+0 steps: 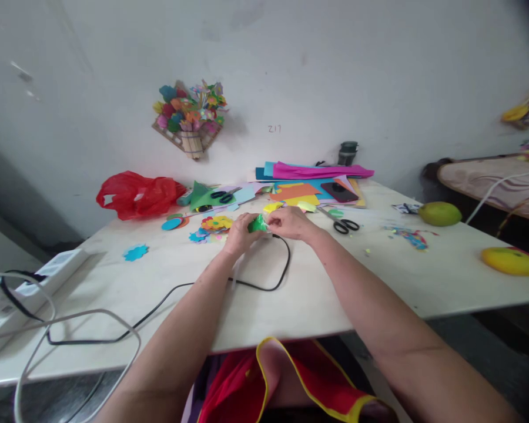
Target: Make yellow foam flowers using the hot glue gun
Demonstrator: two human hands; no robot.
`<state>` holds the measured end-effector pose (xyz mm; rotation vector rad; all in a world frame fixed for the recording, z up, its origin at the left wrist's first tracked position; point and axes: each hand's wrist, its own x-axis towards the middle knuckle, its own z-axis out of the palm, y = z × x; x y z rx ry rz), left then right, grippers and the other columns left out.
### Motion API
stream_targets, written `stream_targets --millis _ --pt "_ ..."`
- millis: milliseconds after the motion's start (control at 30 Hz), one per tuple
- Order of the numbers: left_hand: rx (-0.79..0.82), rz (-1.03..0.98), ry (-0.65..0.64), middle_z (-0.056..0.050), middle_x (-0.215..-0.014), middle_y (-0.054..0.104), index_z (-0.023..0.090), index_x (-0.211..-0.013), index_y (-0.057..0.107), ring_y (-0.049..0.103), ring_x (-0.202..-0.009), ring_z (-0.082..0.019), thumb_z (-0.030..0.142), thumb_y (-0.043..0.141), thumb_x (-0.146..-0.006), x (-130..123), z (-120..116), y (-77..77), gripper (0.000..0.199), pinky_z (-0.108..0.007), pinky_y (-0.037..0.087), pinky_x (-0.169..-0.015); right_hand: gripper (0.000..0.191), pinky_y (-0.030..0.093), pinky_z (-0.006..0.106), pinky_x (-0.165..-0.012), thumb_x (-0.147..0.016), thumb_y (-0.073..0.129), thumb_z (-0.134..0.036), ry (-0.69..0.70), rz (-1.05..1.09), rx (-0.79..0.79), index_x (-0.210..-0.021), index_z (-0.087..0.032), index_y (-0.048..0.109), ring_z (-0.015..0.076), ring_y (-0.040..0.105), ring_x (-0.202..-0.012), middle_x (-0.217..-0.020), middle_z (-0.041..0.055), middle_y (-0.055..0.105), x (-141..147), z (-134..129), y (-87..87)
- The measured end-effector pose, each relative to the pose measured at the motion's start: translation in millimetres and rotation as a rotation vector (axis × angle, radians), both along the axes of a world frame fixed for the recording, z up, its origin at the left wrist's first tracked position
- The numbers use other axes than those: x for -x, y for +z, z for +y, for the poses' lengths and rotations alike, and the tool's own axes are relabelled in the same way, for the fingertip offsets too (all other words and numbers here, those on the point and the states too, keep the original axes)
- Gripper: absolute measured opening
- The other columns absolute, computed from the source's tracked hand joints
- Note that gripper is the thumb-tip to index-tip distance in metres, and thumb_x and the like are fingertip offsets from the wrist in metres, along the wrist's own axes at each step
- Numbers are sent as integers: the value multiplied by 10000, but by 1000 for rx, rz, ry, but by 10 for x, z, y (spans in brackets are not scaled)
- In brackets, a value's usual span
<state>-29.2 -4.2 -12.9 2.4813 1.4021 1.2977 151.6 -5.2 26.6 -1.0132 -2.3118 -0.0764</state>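
My left hand (241,234) holds a small green piece (258,223) between its fingers above the middle of the table. Close against that piece on the right, my right hand (287,222) has its fingers pinched together; what they grip is too small to make out. A thin whitish strip hangs below my left hand. Just left of the hands lie yellow and orange paper flowers (217,223) and blue ones (197,236). Yellow paper pieces (273,207) rest behind the hands. Black-handled scissors (341,224) lie open to the right.
A black cable (264,289) curves under my forearms to a white power strip (55,273). A red bag (141,194), a second pair of scissors (224,195), coloured paper sheets (295,192) and a phone (338,192) lie farther back. Mangoes (439,214) sit at right.
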Motion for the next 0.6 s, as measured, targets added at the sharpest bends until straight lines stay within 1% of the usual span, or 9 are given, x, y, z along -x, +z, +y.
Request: stream_targets --millis 100,200,300,400,500,600 --pt "-5 3 9 -72 -904 614 153 -990 596 555 -860 -191 234 670 -626 -5 4 -2 381 -319 440 -793 124 304 231 -553 -674 565 -194 -37 -17 -24 -734 -201 673 135 555 -627 -676 5 664 21 -20 -5" --pt "6 -21 25 -69 -906 618 155 -980 600 559 -852 -186 253 667 -634 -1 7 -3 366 -312 443 -784 153 321 231 -567 -679 565 -194 -33 34 -17 -779 -200 681 139 561 -643 -679 9 666 25 -10 -12" --pt "33 -47 28 -66 -919 620 160 -982 602 562 -831 -176 273 662 -643 6 4 -4 362 -301 447 -764 178 332 215 -562 -673 588 -188 23 135 55 -815 -196 696 124 558 -627 -646 -1 658 5 36 -29" --pt "53 -48 12 -55 -900 618 164 -989 603 562 -809 -168 281 657 -649 13 3 -12 364 -292 448 -750 159 332 206 -553 -673 612 -193 102 179 131 -798 -193 711 114 560 -618 -651 -7 666 -28 87 -48" --pt "54 -36 -1 -48 -880 614 167 -996 606 561 -808 -168 287 652 -652 20 11 -26 367 -292 445 -753 134 330 211 -564 -684 622 -214 135 156 133 -776 -198 718 118 568 -641 -692 -2 682 -46 99 -50" --pt "52 -15 6 -47 -888 611 176 -1007 604 560 -827 -175 281 647 -656 25 25 -38 369 -300 442 -765 121 320 217 -566 -697 613 -239 102 93 85 -755 -212 716 119 562 -630 -662 -8 675 -29 65 -37"
